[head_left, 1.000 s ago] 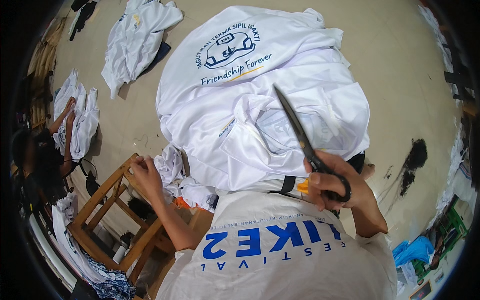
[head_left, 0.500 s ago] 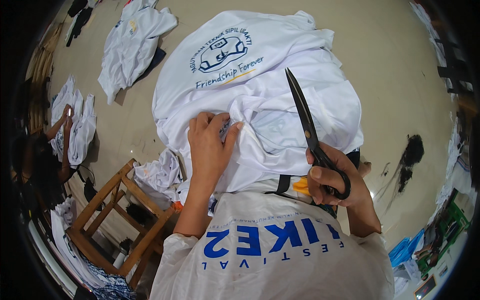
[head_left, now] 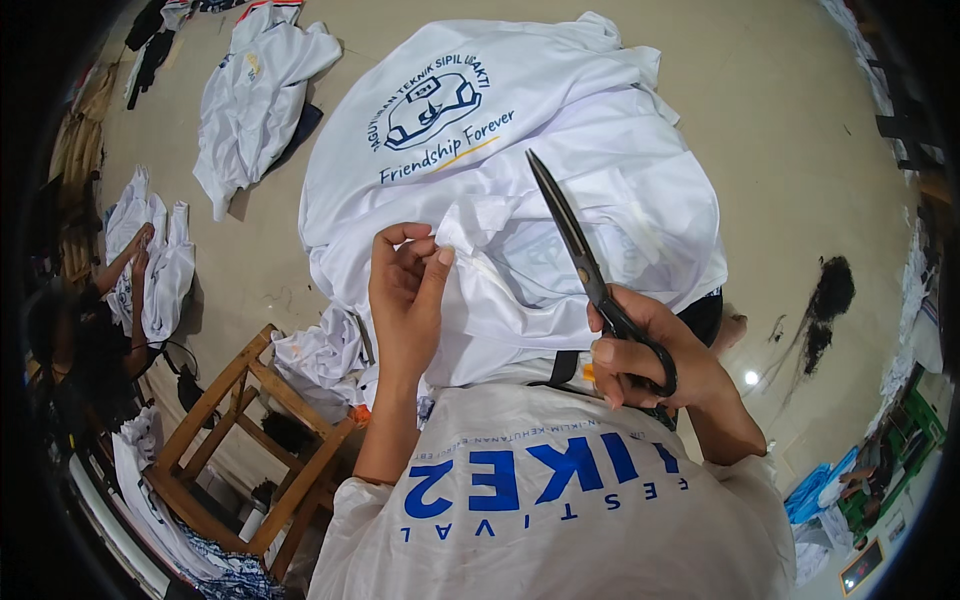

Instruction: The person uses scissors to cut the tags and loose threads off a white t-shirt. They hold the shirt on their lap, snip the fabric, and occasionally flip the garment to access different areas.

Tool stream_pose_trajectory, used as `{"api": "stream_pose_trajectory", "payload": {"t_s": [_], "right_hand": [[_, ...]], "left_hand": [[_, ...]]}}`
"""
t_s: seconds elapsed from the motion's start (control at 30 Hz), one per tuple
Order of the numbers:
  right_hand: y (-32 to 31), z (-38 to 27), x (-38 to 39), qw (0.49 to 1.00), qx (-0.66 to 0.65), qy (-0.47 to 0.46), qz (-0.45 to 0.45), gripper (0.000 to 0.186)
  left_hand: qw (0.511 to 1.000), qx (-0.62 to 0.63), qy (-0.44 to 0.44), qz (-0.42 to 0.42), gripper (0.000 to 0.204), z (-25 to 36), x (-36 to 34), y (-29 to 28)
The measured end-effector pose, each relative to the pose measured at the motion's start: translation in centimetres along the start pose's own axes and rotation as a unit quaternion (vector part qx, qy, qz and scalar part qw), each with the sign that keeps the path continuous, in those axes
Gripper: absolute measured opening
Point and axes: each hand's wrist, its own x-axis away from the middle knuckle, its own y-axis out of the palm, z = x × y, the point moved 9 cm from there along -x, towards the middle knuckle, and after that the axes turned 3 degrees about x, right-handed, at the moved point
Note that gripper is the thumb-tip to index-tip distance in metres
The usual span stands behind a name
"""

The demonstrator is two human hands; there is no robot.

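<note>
A white printed shirt (head_left: 620, 150) lies in loose folds across my lap, a dark emblem on its far left part. My left hand (head_left: 408, 295) pinches an edge of this shirt between thumb and fingers, near the middle of the heap. In my right hand (head_left: 650, 350) is a pair of large black scissors (head_left: 580, 250), my fingers through the handle loops. The blades look closed and point up and to the left, above the folds, apart from my left hand.
A wooden stool frame (head_left: 215, 420) stands at the left beside crumpled white cloth (head_left: 320, 350). Another white shirt (head_left: 255, 105) lies on the tiled floor at the far left. At the left edge a person (head_left: 85, 340) handles white garments. A black stain (head_left: 825, 300) marks the floor at right.
My left hand has turned and lifted the shirt's edge slightly. The scissors have moved left, closer to that hand.
</note>
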Motion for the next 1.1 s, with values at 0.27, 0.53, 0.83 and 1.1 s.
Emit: {"api": "stream_pose_trajectory", "payload": {"t_s": [0.27,0.53,0.83,1.1], "right_hand": [[0.4,0.5,-0.5,1.0,0.002,0.001,0.001,0.029],[1.6,1.1,-0.3,0.998,0.023,0.061,-0.024,0.032],[3.4,3.7,-0.5,0.981,0.026,0.156,-0.111,0.036],[3.3,4.0,-1.0,0.979,0.031,0.168,-0.112,0.034]], "left_hand": [[0.999,-0.034,-0.004,0.003,0.021,0.5,0.6,0.0],[0.995,-0.046,0.073,0.054,0.008,0.3,0.7,-0.9],[0.998,-0.028,0.051,0.022,0.006,-0.2,0.3,-0.9],[0.999,-0.012,0.042,0.001,0.007,-1.1,0.1,-1.2]]}}
